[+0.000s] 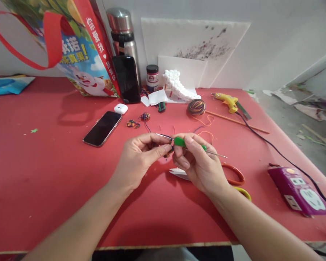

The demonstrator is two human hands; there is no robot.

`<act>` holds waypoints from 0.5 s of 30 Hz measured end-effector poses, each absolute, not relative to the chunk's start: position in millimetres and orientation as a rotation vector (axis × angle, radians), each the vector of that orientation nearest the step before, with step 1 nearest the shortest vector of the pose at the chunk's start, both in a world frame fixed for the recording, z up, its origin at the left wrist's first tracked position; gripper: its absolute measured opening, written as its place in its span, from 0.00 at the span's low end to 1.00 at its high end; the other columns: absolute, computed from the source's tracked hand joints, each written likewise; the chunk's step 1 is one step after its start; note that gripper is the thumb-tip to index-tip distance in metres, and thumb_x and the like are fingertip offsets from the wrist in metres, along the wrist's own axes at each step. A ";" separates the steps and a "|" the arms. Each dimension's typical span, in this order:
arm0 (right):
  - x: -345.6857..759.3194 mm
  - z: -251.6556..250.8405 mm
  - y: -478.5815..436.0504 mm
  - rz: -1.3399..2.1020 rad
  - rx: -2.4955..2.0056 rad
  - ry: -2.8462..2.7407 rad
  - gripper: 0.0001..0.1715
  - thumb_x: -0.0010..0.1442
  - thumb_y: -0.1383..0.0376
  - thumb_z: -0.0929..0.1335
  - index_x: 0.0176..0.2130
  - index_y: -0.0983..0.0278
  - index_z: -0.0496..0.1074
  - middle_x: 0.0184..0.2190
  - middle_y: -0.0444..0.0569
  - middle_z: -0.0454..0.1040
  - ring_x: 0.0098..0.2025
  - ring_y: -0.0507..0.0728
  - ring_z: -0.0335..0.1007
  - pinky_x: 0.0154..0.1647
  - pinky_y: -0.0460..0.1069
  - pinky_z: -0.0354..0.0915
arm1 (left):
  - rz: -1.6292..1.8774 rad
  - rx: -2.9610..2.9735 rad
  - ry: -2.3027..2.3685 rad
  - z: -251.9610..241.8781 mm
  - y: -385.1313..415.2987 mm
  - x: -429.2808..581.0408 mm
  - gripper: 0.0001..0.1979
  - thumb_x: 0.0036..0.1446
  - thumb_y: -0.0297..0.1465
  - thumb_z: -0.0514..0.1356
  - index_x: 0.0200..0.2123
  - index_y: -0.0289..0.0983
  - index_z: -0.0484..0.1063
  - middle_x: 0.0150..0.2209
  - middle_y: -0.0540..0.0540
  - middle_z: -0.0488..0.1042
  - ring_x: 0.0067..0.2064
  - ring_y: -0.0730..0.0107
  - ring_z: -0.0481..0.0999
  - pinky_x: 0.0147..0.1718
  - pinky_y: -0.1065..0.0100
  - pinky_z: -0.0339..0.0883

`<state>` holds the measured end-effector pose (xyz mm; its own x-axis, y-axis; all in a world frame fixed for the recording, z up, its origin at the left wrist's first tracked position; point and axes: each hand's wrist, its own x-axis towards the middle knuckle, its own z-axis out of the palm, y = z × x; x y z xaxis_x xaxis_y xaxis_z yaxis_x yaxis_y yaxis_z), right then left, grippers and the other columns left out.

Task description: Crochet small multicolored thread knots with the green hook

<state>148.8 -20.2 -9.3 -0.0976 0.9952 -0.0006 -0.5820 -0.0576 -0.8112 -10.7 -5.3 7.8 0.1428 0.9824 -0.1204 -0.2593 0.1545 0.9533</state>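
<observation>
Two hands on green-handled hook and yarn, bag behind lettered “你爱我”

Green-handled hook and yarn in hands

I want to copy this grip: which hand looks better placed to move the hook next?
Probably the right hand: it already grips the green-handled hook, while the left hand pinches the yarn piece.
</observation>
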 end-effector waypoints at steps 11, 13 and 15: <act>147.6 -7.9 -20.9 1.521 -0.743 -0.815 0.11 0.66 0.57 0.74 0.39 0.62 0.82 0.26 0.43 0.76 0.20 0.46 0.57 0.23 0.46 0.62 | 1.112 0.930 0.960 8.2 -3.7 -8.9 0.10 0.46 0.34 0.81 0.29 0.38 0.86 0.29 0.47 0.83 0.32 0.72 0.77 0.35 0.71 0.73; 147.9 -7.7 -20.7 1.519 -0.740 -0.809 0.11 0.66 0.57 0.74 0.39 0.62 0.83 0.26 0.43 0.76 0.20 0.46 0.57 0.23 0.46 0.61 | 1.105 0.941 0.938 7.6 -3.7 -9.0 0.09 0.48 0.34 0.80 0.30 0.39 0.86 0.30 0.47 0.83 0.32 0.72 0.77 0.36 0.71 0.74; 148.4 -7.7 -20.5 1.521 -0.732 -0.801 0.11 0.67 0.58 0.73 0.39 0.62 0.83 0.26 0.43 0.75 0.20 0.46 0.57 0.22 0.46 0.60 | 1.096 0.964 0.905 6.1 -3.6 -9.6 0.07 0.51 0.34 0.79 0.32 0.40 0.87 0.32 0.47 0.84 0.33 0.71 0.77 0.37 0.70 0.74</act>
